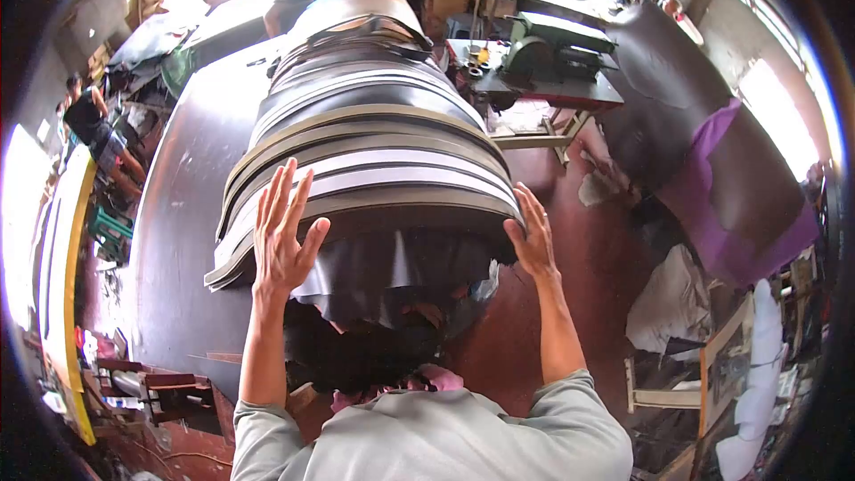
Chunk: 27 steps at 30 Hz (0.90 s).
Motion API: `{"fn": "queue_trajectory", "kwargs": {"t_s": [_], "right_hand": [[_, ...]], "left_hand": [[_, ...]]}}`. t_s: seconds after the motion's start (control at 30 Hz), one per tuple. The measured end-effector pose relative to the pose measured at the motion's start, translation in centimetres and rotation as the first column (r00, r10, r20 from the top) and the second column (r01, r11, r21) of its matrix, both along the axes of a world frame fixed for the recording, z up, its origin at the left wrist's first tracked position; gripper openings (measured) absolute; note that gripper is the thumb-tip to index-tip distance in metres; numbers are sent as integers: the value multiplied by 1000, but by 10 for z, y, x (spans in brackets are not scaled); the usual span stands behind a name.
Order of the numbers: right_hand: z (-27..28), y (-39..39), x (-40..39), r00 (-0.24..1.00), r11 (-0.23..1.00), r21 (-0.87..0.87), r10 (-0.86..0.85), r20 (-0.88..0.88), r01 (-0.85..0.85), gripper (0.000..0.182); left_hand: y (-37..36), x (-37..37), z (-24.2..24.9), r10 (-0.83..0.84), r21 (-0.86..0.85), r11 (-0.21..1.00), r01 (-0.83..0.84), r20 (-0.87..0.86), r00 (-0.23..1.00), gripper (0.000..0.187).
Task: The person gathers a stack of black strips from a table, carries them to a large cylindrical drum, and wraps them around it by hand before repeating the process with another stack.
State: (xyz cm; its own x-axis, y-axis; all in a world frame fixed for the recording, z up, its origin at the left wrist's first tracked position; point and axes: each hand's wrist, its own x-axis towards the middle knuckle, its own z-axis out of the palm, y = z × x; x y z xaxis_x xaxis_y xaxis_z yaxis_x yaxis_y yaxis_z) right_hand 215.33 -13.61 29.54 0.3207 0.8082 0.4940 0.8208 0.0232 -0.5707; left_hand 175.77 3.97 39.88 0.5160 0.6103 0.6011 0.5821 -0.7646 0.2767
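Observation:
A long pile of layered dark, tan and white sheets (pixel 383 160), leather-like in look, runs away from me. My left hand (pixel 287 236) is open, its fingers stretched upward and thumb spread, over the near left part of the pile. Across from it, my right hand (pixel 534 236) is open too, fingers extended along the right edge of the pile. Between the hands a glossy dark sheet (pixel 383 258) hangs down at the near end. Neither hand grips anything.
A grey table (pixel 178 232) extends along the left. A green machine (pixel 557 49) stands on a bench at the back right. Right of me lies a large brown roll (pixel 739 151) with purple cloth (pixel 708 205). People (pixel 89 120) are at the far left and at the back.

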Motion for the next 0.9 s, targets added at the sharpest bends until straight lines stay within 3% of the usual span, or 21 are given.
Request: {"fn": "queue_trajectory", "kwargs": {"t_s": [0.1,0.17,0.23,0.33,0.43,0.47,0.53,0.57,0.6,0.63,0.67,0.7,0.73,0.77,0.8,0.83,0.9], "right_hand": [[-27,16,7,999,999,11,46,24,-46,77],[-40,31,6,994,994,62,95,-52,-92,71],[-43,30,6,996,989,111,94,-2,-94,62],[-34,22,10,991,991,74,116,-65,-111,65],[-19,41,28,967,978,198,116,-229,-70,75],[-1,55,32,962,976,196,137,-236,-91,76],[34,98,44,955,978,145,180,-235,-149,76],[46,121,49,952,978,94,202,-230,-185,77],[58,141,53,922,965,40,259,-288,-259,78],[54,164,61,927,949,-38,297,-230,-313,78],[50,175,61,870,904,-72,381,-313,-421,76],[38,181,64,800,844,-107,448,-399,-526,75],[29,183,61,854,867,-161,402,-331,-471,66],[25,183,56,898,886,-212,355,-260,-412,59],[16,181,58,899,893,-180,367,-237,-412,54],[15,181,58,900,900,-140,379,-216,-412,50],[23,177,58,891,890,-145,399,-214,-433,48]], "left_hand": [[1,27,17,29,17,1000,-27,-198,980,71],[8,33,8,44,42,998,-37,-200,979,67],[11,35,3,44,117,993,-24,-167,985,63],[2,37,13,70,81,995,-55,-190,979,61],[8,40,32,75,110,993,-51,-227,971,57],[13,49,43,71,136,989,-55,-113,991,50],[55,54,54,67,80,994,-69,29,997,46],[90,51,51,60,-104,993,-49,103,993,49],[107,56,62,86,-107,991,-83,26,996,50],[127,57,64,56,-187,980,-70,-80,995,53],[133,64,69,100,-361,922,-143,-135,986,55],[158,51,42,65,-362,919,-157,-252,966,60],[183,39,16,24,-360,919,-163,-362,932,66],[161,54,20,141,-445,828,-342,-425,894,73],[148,55,23,96,-428,860,-277,-398,912,79],[144,57,19,198,-393,856,-336,-352,915,82],[130,66,30,223,-504,804,-316,-236,946,82]]}}
